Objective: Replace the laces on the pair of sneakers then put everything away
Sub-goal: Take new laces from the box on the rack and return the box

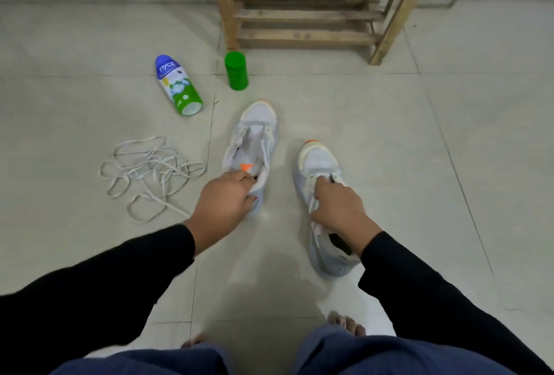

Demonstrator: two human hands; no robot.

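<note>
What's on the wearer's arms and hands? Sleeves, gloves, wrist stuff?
Plain long black sleeves reach the wrists: left sleeve, right sleeve. The left hand and right hand are bare: no gloves, and no watch, band or ring is visible.

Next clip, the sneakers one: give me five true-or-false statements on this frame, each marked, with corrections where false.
1. The left hand grips the left sneaker. True.
2. The right hand holds the laces. False: it grips the right sneaker, and the laces lie loose on the floor.
3. The bottle stands upright. False: it lies on its side.
4. The green cap is on the bottle. False: it stands apart from it on the floor.
5. The wooden rack stands beyond the sneakers. True.
</note>
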